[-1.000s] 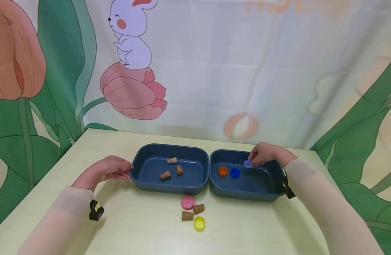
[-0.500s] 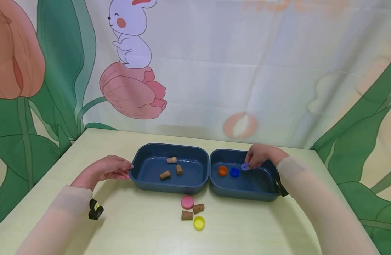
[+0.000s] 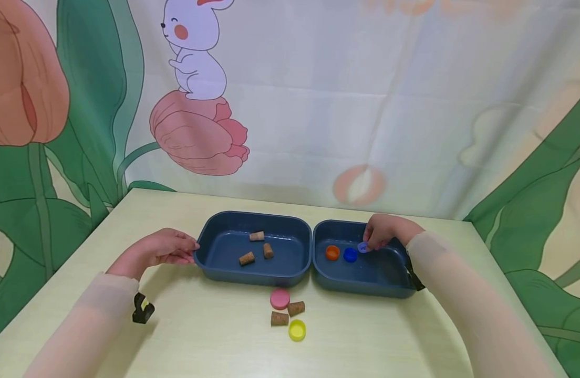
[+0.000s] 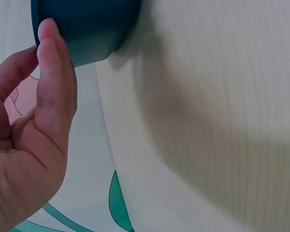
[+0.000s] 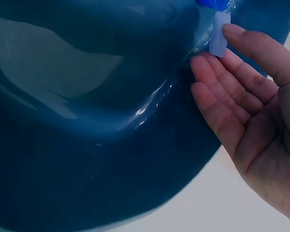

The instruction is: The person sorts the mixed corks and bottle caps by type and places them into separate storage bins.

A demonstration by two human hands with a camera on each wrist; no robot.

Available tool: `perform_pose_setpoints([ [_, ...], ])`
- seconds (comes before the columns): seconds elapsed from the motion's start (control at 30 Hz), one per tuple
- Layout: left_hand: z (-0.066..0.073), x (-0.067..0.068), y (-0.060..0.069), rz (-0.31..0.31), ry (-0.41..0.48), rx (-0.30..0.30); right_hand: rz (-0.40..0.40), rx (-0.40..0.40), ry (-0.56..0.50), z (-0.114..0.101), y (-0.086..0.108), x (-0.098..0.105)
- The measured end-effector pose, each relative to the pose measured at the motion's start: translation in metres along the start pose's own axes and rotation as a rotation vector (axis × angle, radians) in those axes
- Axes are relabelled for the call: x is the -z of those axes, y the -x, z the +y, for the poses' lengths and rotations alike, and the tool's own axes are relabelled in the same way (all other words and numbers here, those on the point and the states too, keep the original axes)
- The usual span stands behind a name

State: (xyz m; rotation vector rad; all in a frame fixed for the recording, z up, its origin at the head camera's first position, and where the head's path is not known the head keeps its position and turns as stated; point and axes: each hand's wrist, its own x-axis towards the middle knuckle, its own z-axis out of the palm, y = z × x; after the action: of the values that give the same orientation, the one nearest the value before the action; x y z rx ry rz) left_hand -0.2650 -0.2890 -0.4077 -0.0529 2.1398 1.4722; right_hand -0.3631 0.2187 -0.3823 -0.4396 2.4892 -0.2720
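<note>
My right hand [image 3: 381, 231] reaches into the right-hand blue tray [image 3: 365, 286] and pinches a pale purple bottle cap [image 3: 363, 247] between thumb and fingers. In the right wrist view that cap [image 5: 220, 35] is tilted on edge, close to a dark blue cap [image 5: 215, 4]. An orange cap [image 3: 332, 252] lies to the left of the dark blue one in the same tray. At the far end, my left hand [image 3: 169, 247] grips the rim of the left-hand blue tray [image 3: 252, 276], thumb at the rim and fingers against the outer wall. Several corks, including one cork [image 3: 268, 250], lie inside it.
In front of the trays, on the pale table [image 3: 200, 336], lie a pink cap [image 3: 280, 298], a yellow cap [image 3: 297, 330] and two corks, one cork [image 3: 279, 318] beside the other. The trays stand side by side. A printed curtain [image 3: 294, 121] hangs behind the table.
My right hand has shifted left and slightly down inside the right-hand tray, bringing the pale purple cap close to the dark blue one. The left hand holds its place on the rim.
</note>
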Motion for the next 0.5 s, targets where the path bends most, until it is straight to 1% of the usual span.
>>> perform_pose_setpoints([
  [0.37,0.0005,0.0008,0.0005,-0.016,0.003,0.015,-0.030,-0.007,0.030,0.0005,-0.0058,-0.0031],
  [0.5,0.0006,0.0006,0.0007,-0.017,0.004,0.019,-0.035,-0.015,0.017,0.0023,-0.0086,-0.0051],
])
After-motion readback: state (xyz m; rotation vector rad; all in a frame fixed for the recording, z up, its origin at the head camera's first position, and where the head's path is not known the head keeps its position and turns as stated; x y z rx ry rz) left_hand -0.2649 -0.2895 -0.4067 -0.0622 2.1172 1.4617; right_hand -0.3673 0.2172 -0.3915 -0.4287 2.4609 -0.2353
